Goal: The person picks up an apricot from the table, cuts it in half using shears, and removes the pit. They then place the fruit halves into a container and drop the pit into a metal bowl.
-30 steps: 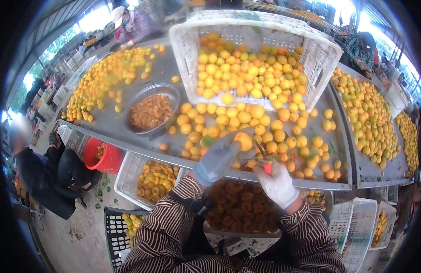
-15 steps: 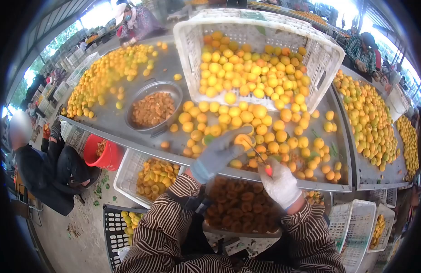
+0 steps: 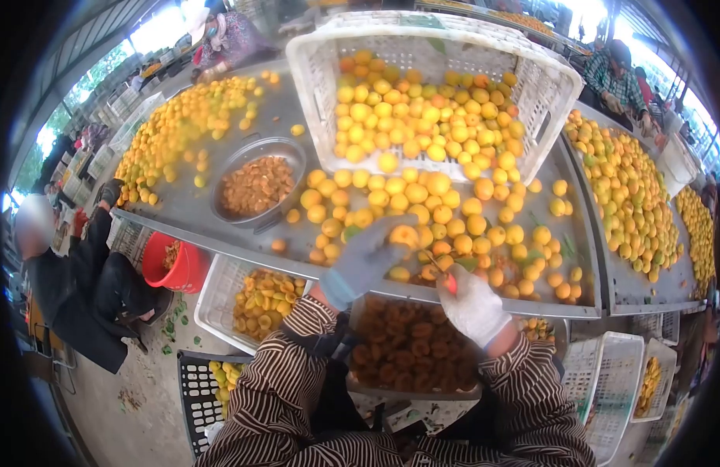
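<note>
My left hand, in a grey glove, grips a yellow-orange apricot between thumb and fingers above the metal table's front edge. In a white glove, my right hand is closed round a small knife with a red handle. Its thin blade points up and left, with the tip just below the held apricot. Loose apricots lie around and behind both hands. Below them, under the table edge, a container of dark brown apricot halves sits in shadow.
A tipped white crate spills apricots onto the metal table. Left of it stands a metal basin of brown pits. White crates, a red bucket and a black crate stand below. A seated person works at left.
The knife's blade has drawn away from the apricot, down and towards me, as my right hand shifted slightly left. My left hand has turned the apricot and moved it a little left.
</note>
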`<state>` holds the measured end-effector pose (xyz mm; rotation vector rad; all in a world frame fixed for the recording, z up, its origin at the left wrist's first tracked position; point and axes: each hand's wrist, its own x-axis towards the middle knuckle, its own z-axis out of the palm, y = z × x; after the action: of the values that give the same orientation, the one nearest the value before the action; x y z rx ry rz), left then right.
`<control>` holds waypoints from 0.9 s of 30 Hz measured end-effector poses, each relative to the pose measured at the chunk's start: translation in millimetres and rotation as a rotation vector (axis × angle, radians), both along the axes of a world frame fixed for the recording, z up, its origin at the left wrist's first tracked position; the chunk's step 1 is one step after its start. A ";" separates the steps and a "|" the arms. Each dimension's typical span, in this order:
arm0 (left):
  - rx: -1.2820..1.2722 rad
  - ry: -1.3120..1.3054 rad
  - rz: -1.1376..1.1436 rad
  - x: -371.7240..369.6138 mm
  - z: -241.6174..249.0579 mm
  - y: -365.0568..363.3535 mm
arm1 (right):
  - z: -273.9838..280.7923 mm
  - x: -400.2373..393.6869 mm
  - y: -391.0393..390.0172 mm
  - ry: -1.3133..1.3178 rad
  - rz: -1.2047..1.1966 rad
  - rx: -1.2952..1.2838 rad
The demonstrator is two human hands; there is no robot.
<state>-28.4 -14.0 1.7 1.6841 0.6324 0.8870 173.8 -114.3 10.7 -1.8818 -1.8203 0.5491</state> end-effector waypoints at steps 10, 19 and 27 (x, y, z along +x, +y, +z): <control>-0.645 -0.622 -0.227 27.4 -16.0 -9.0 | -19.1 -21.7 0.7 0.252 -0.108 0.085; -0.775 -0.727 -0.344 20.5 6.4 -11.9 | -13.6 -15.1 4.0 0.206 -0.127 0.016; -0.027 0.009 -0.043 5.2 -1.3 7.4 | -8.2 -11.9 1.7 0.121 -0.080 0.046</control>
<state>-23.2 -6.5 0.3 1.6727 0.6095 0.8368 161.9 -112.6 2.5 -1.8414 -1.6592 0.5752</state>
